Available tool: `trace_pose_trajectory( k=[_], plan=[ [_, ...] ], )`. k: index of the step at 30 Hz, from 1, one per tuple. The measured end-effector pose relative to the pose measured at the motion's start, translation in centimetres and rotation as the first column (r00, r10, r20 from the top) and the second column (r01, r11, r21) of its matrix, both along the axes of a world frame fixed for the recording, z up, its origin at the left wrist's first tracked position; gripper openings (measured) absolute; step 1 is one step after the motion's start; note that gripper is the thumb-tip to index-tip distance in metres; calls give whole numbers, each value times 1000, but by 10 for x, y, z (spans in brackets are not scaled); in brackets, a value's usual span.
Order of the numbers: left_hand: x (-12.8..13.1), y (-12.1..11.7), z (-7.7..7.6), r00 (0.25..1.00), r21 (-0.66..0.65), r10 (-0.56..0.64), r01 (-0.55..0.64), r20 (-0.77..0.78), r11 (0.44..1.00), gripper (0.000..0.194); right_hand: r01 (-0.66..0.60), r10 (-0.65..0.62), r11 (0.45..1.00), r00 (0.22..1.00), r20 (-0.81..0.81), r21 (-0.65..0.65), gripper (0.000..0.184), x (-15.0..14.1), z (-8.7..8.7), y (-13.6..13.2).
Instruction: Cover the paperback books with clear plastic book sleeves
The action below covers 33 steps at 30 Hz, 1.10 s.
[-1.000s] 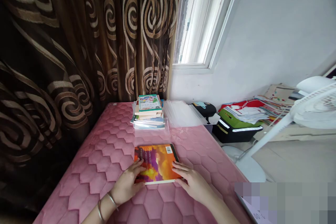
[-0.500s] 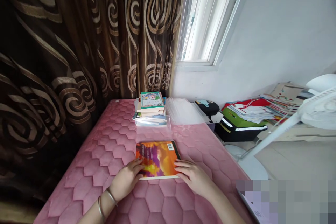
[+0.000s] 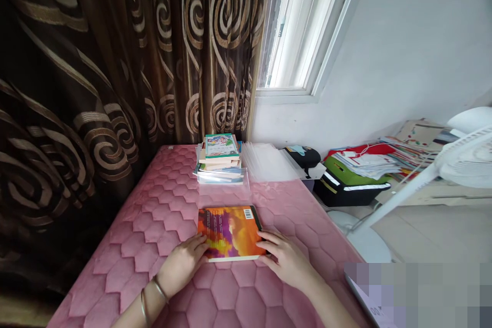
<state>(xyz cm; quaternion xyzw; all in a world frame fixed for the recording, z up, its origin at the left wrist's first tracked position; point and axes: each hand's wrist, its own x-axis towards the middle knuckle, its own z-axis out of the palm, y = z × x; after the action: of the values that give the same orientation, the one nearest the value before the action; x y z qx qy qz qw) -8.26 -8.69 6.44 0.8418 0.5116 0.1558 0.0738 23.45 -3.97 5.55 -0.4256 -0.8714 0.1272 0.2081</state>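
An orange and purple book (image 3: 229,230) lies flat, back cover up, on the pink quilted surface (image 3: 161,225). My left hand (image 3: 183,264) rests at its near left corner, fingers spread and flat, touching the cover edge. My right hand (image 3: 286,260) lies at its near right corner, fingers stretched along the book's edge. Neither hand grips the book; both press or rest on it. Two bangles sit on my left wrist.
A stack of books (image 3: 220,158) on clear plastic sleeves (image 3: 269,161) stands at the far end. A brown swirl curtain (image 3: 115,61) hangs on the left. To the right are a black and green bag (image 3: 351,184), piled papers, and a white fan (image 3: 453,164).
The view has shifted slightly. My hands stay at the book's near corners, with the right fingers drawn a little closer to its edge.
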Motion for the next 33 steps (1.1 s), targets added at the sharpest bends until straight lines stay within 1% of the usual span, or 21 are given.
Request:
trace_pose_trajectory(
  k=[4, 8, 10, 13, 16, 18, 20, 21, 23, 25, 27, 28, 30, 31, 32, 33],
  plan=[
    [-1, -2, -2, 999, 34, 20, -18, -36, 999, 28, 12, -13, 1000, 1000, -15, -26, 26, 3, -2, -2],
    [-3, -5, -1, 998, 121, 45, -40, -43, 992, 27, 40, -42, 998, 998, -49, -41, 27, 7, -4, -3],
    [-3, -7, 0, 997, 151, 44, -35, -58, 988, 28, 42, -43, 999, 997, -61, -23, 26, 8, -5, -3],
    [-2, -8, -1, 998, 176, 26, -14, -62, 984, 28, 40, -37, 998, 996, -75, 38, 23, 7, -6, -2],
    [-2, -5, -1, 1000, 183, 27, -29, 15, 983, 31, 72, -59, 992, 991, -117, 105, 25, 2, -3, 4],
    [-2, 2, 4, 989, 168, 73, -94, 125, 981, 30, 126, -103, 981, 983, -152, 148, 29, -3, 3, 12],
    [-3, 15, 12, 949, 128, 146, -187, 278, 974, 26, 189, -152, 963, 969, -198, 190, 34, -9, 10, 24],
    [-3, 22, 16, 914, 96, 190, -238, 359, 966, 26, 225, -177, 953, 958, -228, 204, 36, -13, 14, 32],
    [-3, 39, 25, 822, 26, 278, -335, 497, 942, 31, 285, -219, 937, 930, -295, 202, 38, -20, 22, 48],
    [-1, 56, 29, 728, -35, 351, -411, 589, 911, 36, 325, -254, 932, 903, -348, 162, 37, -27, 28, 64],
    [0, 72, 28, 645, -71, 386, -457, 660, 886, 38, 367, -290, 917, 882, -372, 155, 37, -35, 33, 76],
    [1, 79, 26, 608, -82, 391, -471, 691, 878, 38, 401, -312, 898, 872, -378, 183, 37, -40, 36, 80],
    [1, 90, 21, 546, -99, 400, -498, 736, 862, 38, 449, -336, 845, 868, -366, 289, 38, -52, 41, 82],
    [1, 95, 18, 525, -105, 404, -509, 749, 855, 37, 437, -322, 828, 883, -341, 350, 38, -59, 43, 80],
    [1, 99, 17, 514, -110, 409, -515, 754, 850, 36, 391, -287, 827, 912, -293, 405, 38, -67, 45, 76],
    [1, 103, 15, 510, -116, 413, -516, 754, 849, 36, 315, -235, 837, 945, -227, 448, 39, -76, 47, 71]
  ],
)
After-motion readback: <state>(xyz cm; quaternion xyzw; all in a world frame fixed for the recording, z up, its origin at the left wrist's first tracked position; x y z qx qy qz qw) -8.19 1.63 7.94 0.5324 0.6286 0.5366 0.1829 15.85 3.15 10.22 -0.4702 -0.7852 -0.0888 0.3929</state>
